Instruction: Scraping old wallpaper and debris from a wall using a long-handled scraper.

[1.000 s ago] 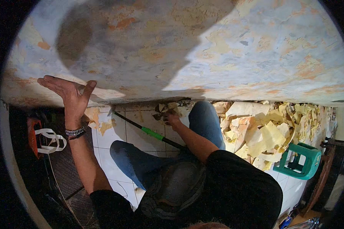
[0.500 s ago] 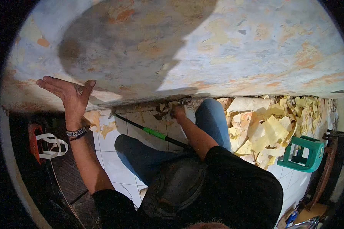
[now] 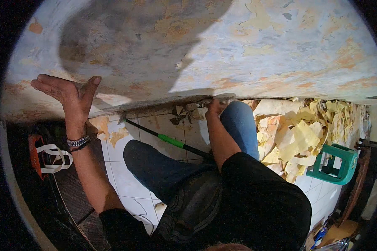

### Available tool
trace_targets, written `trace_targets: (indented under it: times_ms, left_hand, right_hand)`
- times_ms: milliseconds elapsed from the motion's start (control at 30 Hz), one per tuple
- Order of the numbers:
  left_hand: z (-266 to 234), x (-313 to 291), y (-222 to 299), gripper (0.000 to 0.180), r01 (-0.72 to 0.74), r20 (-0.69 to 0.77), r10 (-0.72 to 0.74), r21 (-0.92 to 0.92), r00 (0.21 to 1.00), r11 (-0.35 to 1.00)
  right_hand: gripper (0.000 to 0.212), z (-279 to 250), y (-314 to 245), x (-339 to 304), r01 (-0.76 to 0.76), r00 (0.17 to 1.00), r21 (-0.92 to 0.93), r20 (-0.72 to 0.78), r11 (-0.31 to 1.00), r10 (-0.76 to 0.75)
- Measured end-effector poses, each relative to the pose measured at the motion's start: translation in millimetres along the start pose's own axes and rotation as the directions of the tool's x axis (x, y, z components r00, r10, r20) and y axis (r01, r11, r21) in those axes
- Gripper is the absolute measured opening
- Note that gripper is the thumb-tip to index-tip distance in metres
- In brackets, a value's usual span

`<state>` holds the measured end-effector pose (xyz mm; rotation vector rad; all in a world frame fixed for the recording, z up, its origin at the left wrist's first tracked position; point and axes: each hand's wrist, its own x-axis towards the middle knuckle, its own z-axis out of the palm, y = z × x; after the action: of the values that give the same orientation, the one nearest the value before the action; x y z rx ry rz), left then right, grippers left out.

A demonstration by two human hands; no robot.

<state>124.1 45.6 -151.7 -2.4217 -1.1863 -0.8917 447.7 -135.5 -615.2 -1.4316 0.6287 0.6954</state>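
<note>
My left hand (image 3: pixel 74 93) is spread flat against the scuffed, peeling wall (image 3: pixel 255 54), thumb apart from the fingers. A bracelet rings that wrist. Low at the foot of the wall, my right hand (image 3: pixel 214 108) is closed beside my right knee. Whatever its fingers hold is too small and hidden to name. Dark loose flakes (image 3: pixel 182 113) lie on the floor to the left of it. Between my legs and the wall rests a long-handled scraper (image 3: pixel 170 141), black with a green grip, its blade towards the left.
Torn yellowish wall peelings (image 3: pixel 297 142) are heaped on the right along the wall. A green plastic stool (image 3: pixel 333 165) stands beside the heap. At the left, a red bag (image 3: pixel 35 157) with white handles sits by a dark mat (image 3: pixel 77 180). White tiles (image 3: pixel 130 178) cover the floor.
My right hand has moved right along the foot of the wall, closer to my knee, leaving the dark flakes. My left hand remains on the wall while the view has shifted slightly.
</note>
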Motion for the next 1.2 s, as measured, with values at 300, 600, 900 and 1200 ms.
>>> trace_targets:
  times_ms: [300, 600, 900, 1200]
  left_hand:
    - [-9.7, -12.3, -13.5, 0.145, 0.105, 0.065, -0.109, 0.052, 0.992, 0.993]
    - [-9.8, -12.3, -9.8, 0.14, 0.11, 0.047, -0.11, 0.0, 0.993, 0.994]
    - [-9.6, -11.7, -16.4, 0.14, 0.069, 0.015, -0.069, -0.009, 0.997, 0.998]
    - [-6.4, -12.5, -14.4, 0.14, 0.026, 0.008, -0.027, 0.049, 1.0, 0.998]
  right_hand:
    - [0.044, 20.2, -50.6, -69.7, -0.633, 0.773, 0.533, 0.383, 0.562, 0.506]
    - [0.056, 37.6, -71.2, -66.0, -0.644, 0.763, 0.465, 0.446, 0.607, 0.468]
    - [0.063, 33.4, -18.0, 11.2, -0.531, 0.83, 0.532, 0.484, 0.659, 0.278]
    - [0.06, -3.5, 9.3, 6.3, -0.387, 0.912, 0.377, 0.294, 0.841, 0.287]
